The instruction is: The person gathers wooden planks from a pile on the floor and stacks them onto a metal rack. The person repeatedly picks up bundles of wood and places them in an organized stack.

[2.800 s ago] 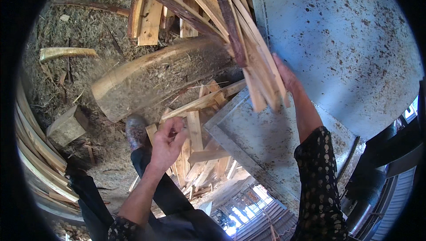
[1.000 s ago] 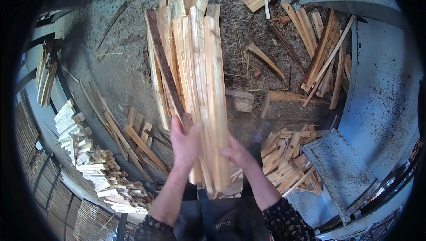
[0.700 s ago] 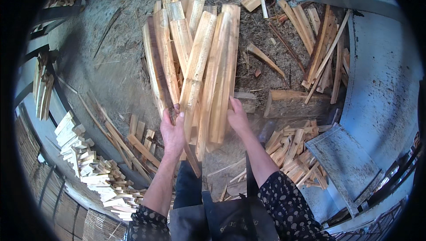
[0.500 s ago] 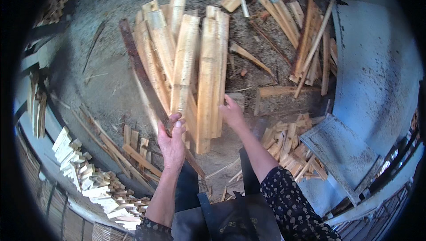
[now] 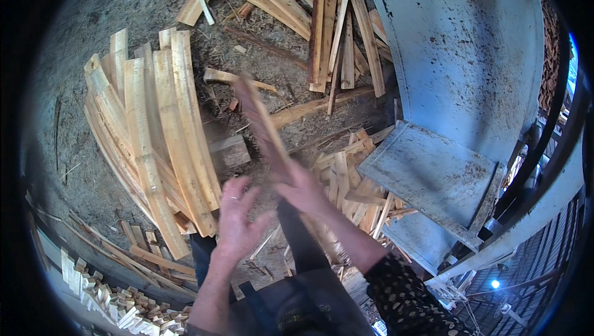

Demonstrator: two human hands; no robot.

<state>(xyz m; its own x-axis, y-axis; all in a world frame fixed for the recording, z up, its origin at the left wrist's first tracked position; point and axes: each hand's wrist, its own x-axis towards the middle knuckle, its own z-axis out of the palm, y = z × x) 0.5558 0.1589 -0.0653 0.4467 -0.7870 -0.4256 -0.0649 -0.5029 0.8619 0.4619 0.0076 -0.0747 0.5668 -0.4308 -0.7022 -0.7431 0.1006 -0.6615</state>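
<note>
My right hand (image 5: 304, 189) grips the lower end of a dark brown bark-faced wooden slat (image 5: 263, 116), which is smeared by motion and leans up to the left. Nothing is in my left hand (image 5: 240, 218); its fingers are spread, with a ring on one, just left of the slat's lower end. Left of that hand a fanned stack of long pale boards (image 5: 167, 119) lies with its near ends by my leg.
A blue-grey metal machine (image 5: 445, 45) with a flat ledge (image 5: 433, 169) stands at right. Beneath it lies a heap of short wood pieces (image 5: 356, 181). Longer slats (image 5: 328, 26) are scattered at the back. Cut pieces (image 5: 111, 299) are piled at lower left, and a wood block (image 5: 230, 151) sits mid-floor.
The bark-faced slat has passed from my left hand to my right and swung rightward, off the boards. My left hand has opened. The view has turned right.
</note>
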